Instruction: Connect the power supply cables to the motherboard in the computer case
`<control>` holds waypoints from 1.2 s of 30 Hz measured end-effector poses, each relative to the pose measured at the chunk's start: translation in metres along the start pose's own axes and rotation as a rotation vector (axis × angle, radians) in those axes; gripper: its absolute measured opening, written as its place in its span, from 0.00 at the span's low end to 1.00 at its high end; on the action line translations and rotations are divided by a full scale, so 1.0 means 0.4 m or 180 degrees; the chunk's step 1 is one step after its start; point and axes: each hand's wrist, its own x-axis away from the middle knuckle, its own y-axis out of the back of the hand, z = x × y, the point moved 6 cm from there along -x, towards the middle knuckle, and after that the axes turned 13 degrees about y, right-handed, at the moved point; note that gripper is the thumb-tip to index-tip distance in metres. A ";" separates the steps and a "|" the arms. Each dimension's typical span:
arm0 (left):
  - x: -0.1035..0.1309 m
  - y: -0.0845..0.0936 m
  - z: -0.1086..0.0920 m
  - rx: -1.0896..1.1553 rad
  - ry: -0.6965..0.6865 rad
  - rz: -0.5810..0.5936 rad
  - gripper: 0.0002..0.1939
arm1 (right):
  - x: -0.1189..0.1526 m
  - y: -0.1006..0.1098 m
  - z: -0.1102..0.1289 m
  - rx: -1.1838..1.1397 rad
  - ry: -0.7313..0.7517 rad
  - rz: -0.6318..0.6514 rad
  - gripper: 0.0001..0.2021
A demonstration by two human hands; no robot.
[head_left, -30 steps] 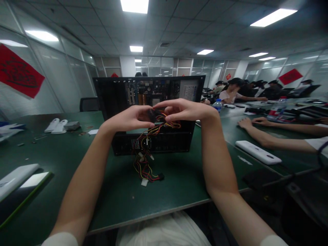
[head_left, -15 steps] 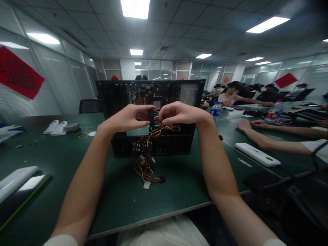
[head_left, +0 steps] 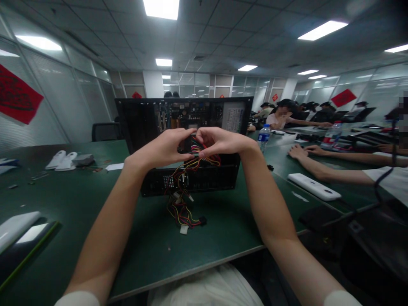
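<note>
A black computer case (head_left: 219,180) stands on the green table, its open side facing me and circuit boards visible inside. In front of it, my left hand (head_left: 165,146) pinches a dark connector between thumb and fingers. My right hand (head_left: 218,142) is closed on the bundle of coloured wires (head_left: 208,160) beside that connector. Loose red, yellow and black cables (head_left: 180,212) hang from the case down onto the table and end in a white plug (head_left: 184,230) and a black plug (head_left: 202,220).
White objects (head_left: 65,160) and a grey block (head_left: 83,160) lie at left, near a dark tablet-like item (head_left: 28,244). At right are a bottle (head_left: 264,137), a long white device (head_left: 314,187) and another person's forearms (head_left: 331,163).
The view has shifted slightly to the right. My left hand has moved closer to my right hand, and its fingers cover more of the dark connector.
</note>
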 end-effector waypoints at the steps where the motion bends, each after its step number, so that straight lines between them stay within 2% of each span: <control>1: -0.002 -0.002 0.002 -0.0029 -0.0012 -0.0043 0.33 | -0.002 0.000 0.000 -0.0027 0.0019 -0.0025 0.23; 10: -0.001 -0.007 -0.004 0.0139 -0.0282 -0.0130 0.32 | -0.008 0.011 0.004 0.0077 0.0089 -0.0246 0.17; 14: -0.001 -0.009 0.005 0.0214 -0.0293 -0.0167 0.34 | -0.003 0.018 -0.003 -0.0082 -0.0071 -0.0314 0.17; 19: -0.001 -0.010 0.023 0.0162 -0.0189 -0.0235 0.34 | 0.000 0.021 -0.005 -0.0183 -0.0142 -0.0383 0.18; 24: 0.001 -0.004 0.012 -0.0071 -0.0027 -0.0220 0.31 | -0.006 0.013 -0.007 -0.0031 -0.0098 -0.0316 0.17; 30: 0.004 -0.017 0.003 -0.0516 0.0224 0.0012 0.23 | -0.009 0.001 -0.017 0.0159 -0.0221 -0.0176 0.14; 36: -0.006 -0.044 0.017 -0.1167 0.0598 0.0263 0.20 | -0.011 -0.003 -0.048 0.0411 -0.0378 -0.0036 0.13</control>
